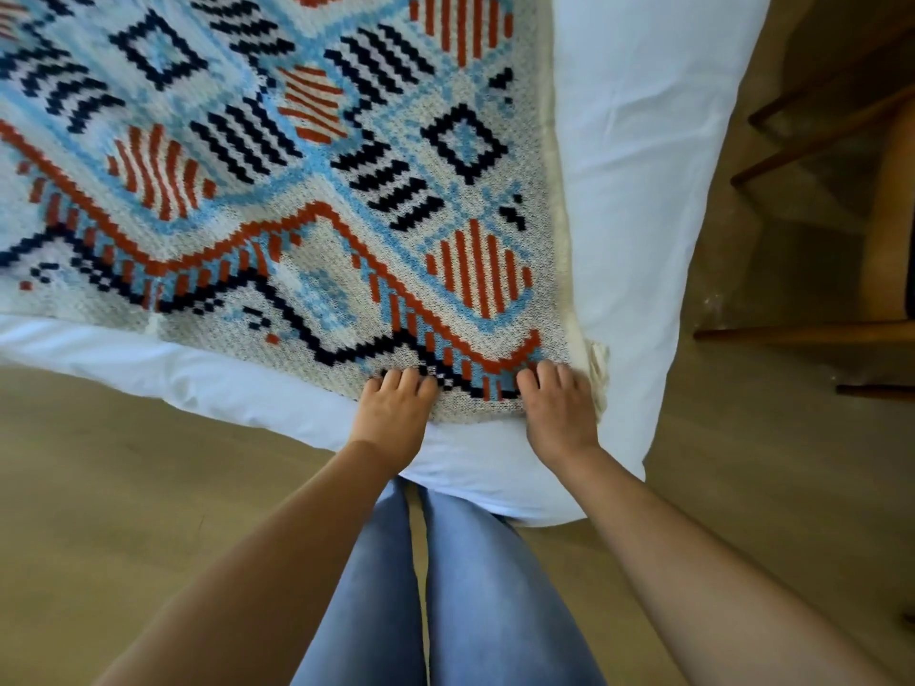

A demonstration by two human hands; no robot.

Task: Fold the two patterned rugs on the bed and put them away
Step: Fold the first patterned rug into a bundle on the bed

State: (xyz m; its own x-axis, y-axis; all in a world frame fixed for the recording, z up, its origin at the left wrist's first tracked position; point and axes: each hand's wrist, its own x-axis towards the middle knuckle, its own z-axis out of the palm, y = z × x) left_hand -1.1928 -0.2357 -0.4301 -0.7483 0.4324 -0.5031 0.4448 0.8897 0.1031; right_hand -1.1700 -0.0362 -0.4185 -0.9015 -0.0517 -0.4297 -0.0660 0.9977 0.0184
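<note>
A patterned rug (pixel 277 190), woven in light blue, navy, rust red and cream, lies spread flat over the bed (pixel 638 141) with its white cover. Its near corner, with a cream tassel, reaches the corner of the bed right in front of me. My left hand (pixel 393 413) grips the rug's near edge, fingers curled over the top of the fabric. My right hand (pixel 559 410) grips the same edge close to the tasselled corner, a hand's width to the right. Only one rug is in view.
White bedding shows along the bed's right side and near corner. A wooden chair (pixel 871 225) stands on the floor to the right of the bed. Wood floor (pixel 99 467) lies on the left and under my legs in blue jeans.
</note>
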